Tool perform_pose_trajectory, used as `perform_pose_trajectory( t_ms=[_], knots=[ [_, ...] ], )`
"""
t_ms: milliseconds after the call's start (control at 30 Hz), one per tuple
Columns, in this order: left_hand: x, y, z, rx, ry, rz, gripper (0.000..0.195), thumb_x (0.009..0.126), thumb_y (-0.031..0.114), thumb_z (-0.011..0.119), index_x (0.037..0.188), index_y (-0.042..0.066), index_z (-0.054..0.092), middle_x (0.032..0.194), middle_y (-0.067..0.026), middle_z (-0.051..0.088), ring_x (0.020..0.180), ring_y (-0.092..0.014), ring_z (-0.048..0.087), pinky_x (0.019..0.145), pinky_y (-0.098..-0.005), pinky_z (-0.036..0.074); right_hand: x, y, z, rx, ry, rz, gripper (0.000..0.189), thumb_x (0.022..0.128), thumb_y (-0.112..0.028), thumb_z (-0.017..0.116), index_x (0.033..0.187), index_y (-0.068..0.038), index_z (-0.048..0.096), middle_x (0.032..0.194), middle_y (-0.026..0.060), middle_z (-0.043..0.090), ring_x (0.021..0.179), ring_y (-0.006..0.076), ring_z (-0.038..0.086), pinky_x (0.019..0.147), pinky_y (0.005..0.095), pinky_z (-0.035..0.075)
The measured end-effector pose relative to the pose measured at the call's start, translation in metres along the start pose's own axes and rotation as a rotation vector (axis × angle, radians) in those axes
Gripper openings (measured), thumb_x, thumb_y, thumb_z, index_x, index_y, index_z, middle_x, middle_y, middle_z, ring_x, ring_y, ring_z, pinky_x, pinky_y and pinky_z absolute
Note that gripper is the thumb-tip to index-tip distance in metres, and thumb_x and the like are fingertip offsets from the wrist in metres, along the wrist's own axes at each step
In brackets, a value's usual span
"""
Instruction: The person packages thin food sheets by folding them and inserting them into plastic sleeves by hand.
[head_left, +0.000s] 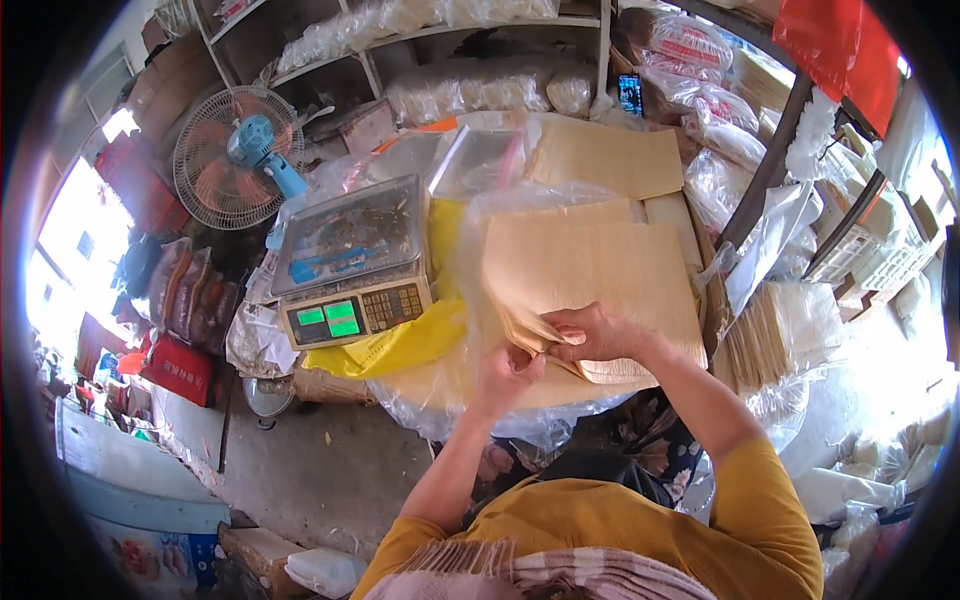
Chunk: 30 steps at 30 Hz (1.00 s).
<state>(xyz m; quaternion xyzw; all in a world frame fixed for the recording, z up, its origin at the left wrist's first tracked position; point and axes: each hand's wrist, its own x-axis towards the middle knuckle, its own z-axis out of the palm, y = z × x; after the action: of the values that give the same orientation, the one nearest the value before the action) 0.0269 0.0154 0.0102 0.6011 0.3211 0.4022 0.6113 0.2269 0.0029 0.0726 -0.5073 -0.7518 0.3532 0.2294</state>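
Observation:
A stack of thin tan sheets (592, 262) lies before me on clear plastic film. Its near left corner is bent up between my two hands. My left hand (514, 371) pinches the sheets' lower edge with thumb and fingers. Just to the right, my right hand (596, 334) grips the curled edges of the same sheets, its fingertips close to the left ones. How many sheets are held cannot be told. Left of the stack stands a digital scale (349, 262) with a lit green display and a scuffed metal pan; a yellow plastic bag (397, 345) lies against its front.
A second pile of tan sheets (607, 157) lies at the back of the table. A blue fan (251, 142) stands behind the scale at left. Bagged goods (469, 94) fill the rear shelves. At right are a dark post (772, 165) and a wrapped sheet bundle (780, 330).

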Motion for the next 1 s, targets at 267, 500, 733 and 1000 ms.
perform_pose_trajectory(
  t_ms=[267,500,733,1000],
  knots=[
    [0.004,-0.006,-0.003,0.051,0.060,-0.092,0.028,0.076,0.009,0.064,0.101,-0.001,0.058,0.089,-0.0018,0.061,0.074,-0.008,0.055,0.064,-0.0245,0.046,0.007,0.020,-0.003,-0.048,0.073,-0.041,0.036,0.083,-0.026,0.057,0.113,-0.005,0.057,0.088,0.0194,0.063,0.081,0.0281,0.063,0.075,0.0349,0.049],
    [0.011,0.004,0.010,-0.270,0.368,-0.166,0.032,0.077,0.008,0.062,0.107,-0.001,0.056,0.095,-0.0057,0.061,0.082,-0.014,0.058,0.069,-0.0271,0.047,0.011,0.018,-0.009,-0.080,-0.095,0.193,0.038,0.085,-0.033,0.054,0.111,-0.005,0.058,0.085,0.0227,0.061,0.081,0.0333,0.061,0.072,0.0386,0.047],
    [0.009,-0.024,0.001,0.060,0.418,0.046,0.040,0.083,0.015,0.061,0.119,-0.001,0.051,0.102,-0.0091,0.059,0.082,-0.016,0.061,0.060,-0.0288,0.053,-0.006,0.011,0.040,-0.249,0.267,-0.058,0.054,0.085,-0.034,0.054,0.130,-0.006,0.041,0.091,0.0249,0.062,0.079,0.0392,0.061,0.068,0.0443,0.050],
    [-0.007,-0.022,-0.012,-0.376,0.607,-0.059,0.033,0.082,0.017,0.066,0.109,0.001,0.056,0.096,-0.0038,0.060,0.084,-0.012,0.058,0.069,-0.0280,0.050,0.012,0.004,-0.091,0.024,0.661,0.414,0.023,0.085,-0.029,0.059,0.088,-0.007,0.061,0.060,0.0062,0.055,0.052,0.0134,0.049,0.045,0.0336,0.041]
  ],
)
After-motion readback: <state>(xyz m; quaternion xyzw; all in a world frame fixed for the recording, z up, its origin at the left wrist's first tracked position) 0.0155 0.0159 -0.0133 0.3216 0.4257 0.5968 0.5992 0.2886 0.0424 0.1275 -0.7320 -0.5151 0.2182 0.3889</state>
